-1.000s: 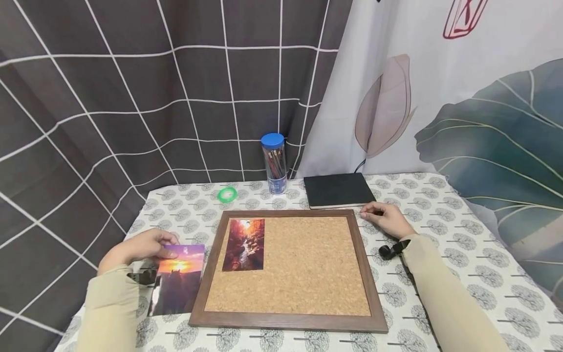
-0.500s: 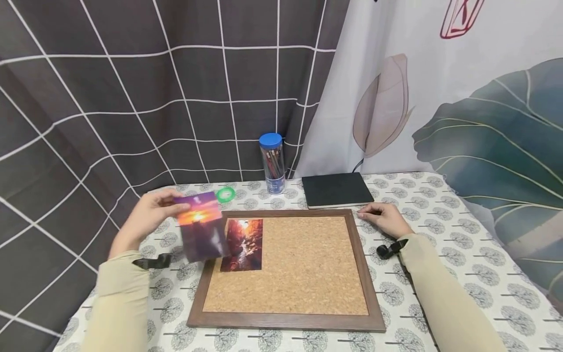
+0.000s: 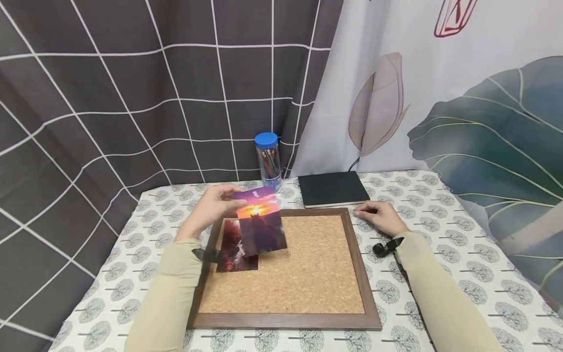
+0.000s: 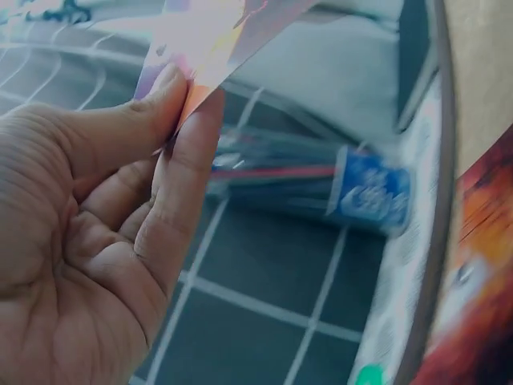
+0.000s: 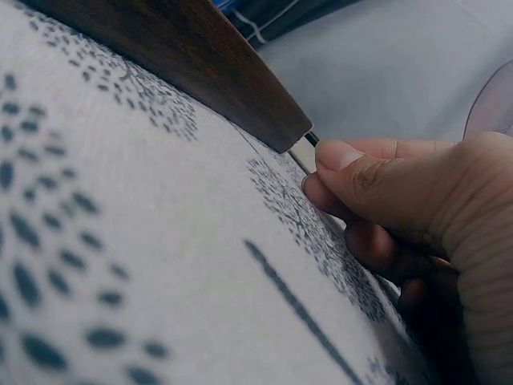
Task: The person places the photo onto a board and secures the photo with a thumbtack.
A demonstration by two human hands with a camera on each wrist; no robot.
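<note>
My left hand (image 3: pixel 215 204) pinches a sunset photo print (image 3: pixel 263 227) by its upper left edge, between thumb and fingers. Purple and orange, the print hangs tilted over the cork board (image 3: pixel 325 274), partly covering a red forest-stream photo (image 3: pixel 230 244) that lies at the board's upper left. The left wrist view shows the thumb pressing the print's corner (image 4: pixel 200 88) against the forefinger. Beside the board's upper right corner, my right hand (image 3: pixel 381 216) rests on the tablecloth with loosely curled fingers. In the right wrist view its thumb tip (image 5: pixel 341 156) lies close to the wooden frame's corner (image 5: pixel 292 132).
Behind the board, a black notebook (image 3: pixel 333 189) lies at the back right. A clear tube of pencils with a blue lid (image 3: pixel 266 140) stands at the back. A bit of green (image 4: pixel 370 375) shows low in the left wrist view. Curtains border the table.
My left hand has lifted the sunset print from the table left of the board and carried it rightward over the board's upper left part. The right hand stays where it was.
</note>
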